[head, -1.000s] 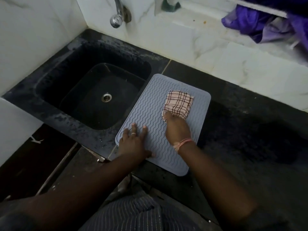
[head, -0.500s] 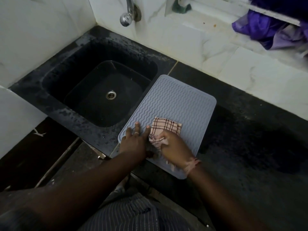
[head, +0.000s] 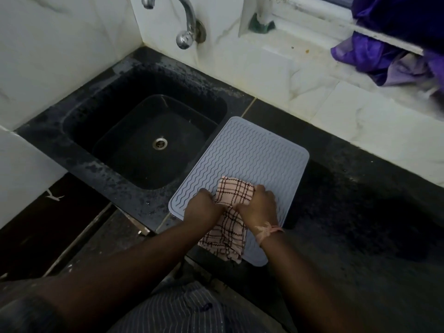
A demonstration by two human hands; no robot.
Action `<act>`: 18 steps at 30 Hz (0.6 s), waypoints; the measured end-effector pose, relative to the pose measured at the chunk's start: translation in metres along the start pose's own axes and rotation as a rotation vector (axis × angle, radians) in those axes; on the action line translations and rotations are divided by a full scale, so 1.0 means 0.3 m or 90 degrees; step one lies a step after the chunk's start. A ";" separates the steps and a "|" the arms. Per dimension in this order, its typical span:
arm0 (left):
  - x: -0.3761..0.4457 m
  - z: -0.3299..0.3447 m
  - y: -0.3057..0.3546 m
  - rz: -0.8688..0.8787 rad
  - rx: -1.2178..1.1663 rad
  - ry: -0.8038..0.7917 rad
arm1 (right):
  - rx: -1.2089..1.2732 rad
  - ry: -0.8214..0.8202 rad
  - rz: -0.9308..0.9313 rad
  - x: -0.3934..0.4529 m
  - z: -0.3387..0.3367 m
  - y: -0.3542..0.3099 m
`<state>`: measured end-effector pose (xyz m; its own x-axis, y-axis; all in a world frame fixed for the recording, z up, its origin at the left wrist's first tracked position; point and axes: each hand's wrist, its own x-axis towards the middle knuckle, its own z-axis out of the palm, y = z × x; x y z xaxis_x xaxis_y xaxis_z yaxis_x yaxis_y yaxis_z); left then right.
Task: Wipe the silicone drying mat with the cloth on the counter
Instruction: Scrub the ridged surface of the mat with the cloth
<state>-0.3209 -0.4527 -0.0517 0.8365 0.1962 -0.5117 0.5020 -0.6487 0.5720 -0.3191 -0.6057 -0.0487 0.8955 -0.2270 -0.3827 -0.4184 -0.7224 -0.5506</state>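
Note:
A grey silicone drying mat [head: 249, 152] with wavy ridges lies on the black counter, its left edge at the sink's rim. A pink checked cloth [head: 234, 193] sits over the mat's near part, one end hanging down past the front edge of the mat. My left hand [head: 201, 207] grips the cloth's left side. My right hand [head: 260, 207], a thread band at its wrist, grips the cloth's right side. Both hands are close together above the near half of the mat.
A black sink [head: 144, 140] with a metal drain lies left of the mat, and a chrome tap [head: 185, 32] is above it on the white tiled wall. Dark counter [head: 360, 200] stretches to the right. Purple fabric [head: 389, 58] lies on the sill at the top right.
The cloth came from the mat's far right part to its near edge. My left hand left the mat and took hold of the cloth; the cloth now hangs unfolded between both hands.

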 end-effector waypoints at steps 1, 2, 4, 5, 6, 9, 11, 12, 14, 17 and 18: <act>0.006 0.002 0.001 0.000 -0.006 -0.002 | 0.043 -0.017 0.042 0.014 0.009 -0.008; 0.013 0.000 0.003 -0.002 -0.016 -0.007 | 0.098 -0.028 0.082 0.032 0.011 -0.019; 0.023 -0.009 0.013 0.001 -0.019 -0.022 | 0.142 -0.044 0.087 0.074 0.002 -0.029; 0.024 -0.012 0.016 0.008 -0.018 -0.025 | 0.114 -0.047 0.058 0.093 -0.006 -0.031; 0.020 -0.013 0.020 0.017 -0.021 -0.024 | 0.070 -0.046 0.033 0.106 -0.019 -0.037; -0.002 -0.009 0.029 0.079 -0.094 -0.006 | 0.067 -0.048 -0.034 0.127 -0.079 -0.053; -0.008 -0.018 0.034 0.097 -0.177 -0.015 | 0.224 -0.069 -0.111 0.124 -0.135 -0.065; -0.006 -0.028 0.040 0.091 -0.213 -0.027 | 0.279 -0.058 -0.157 0.118 -0.162 -0.070; 0.015 -0.047 0.055 0.084 -0.272 -0.044 | 0.316 0.004 -0.264 0.084 -0.197 -0.074; 0.055 -0.061 0.067 0.130 -0.269 -0.009 | 0.338 0.001 -0.373 0.014 -0.185 -0.042; 0.062 -0.064 0.062 0.158 -0.241 0.003 | 0.295 -0.045 -0.394 -0.011 -0.167 -0.017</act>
<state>-0.2918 -0.4470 -0.0382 0.9423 0.0732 -0.3267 0.3303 -0.3628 0.8714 -0.3123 -0.6340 -0.0075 0.9816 0.1824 0.0573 0.1199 -0.3538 -0.9276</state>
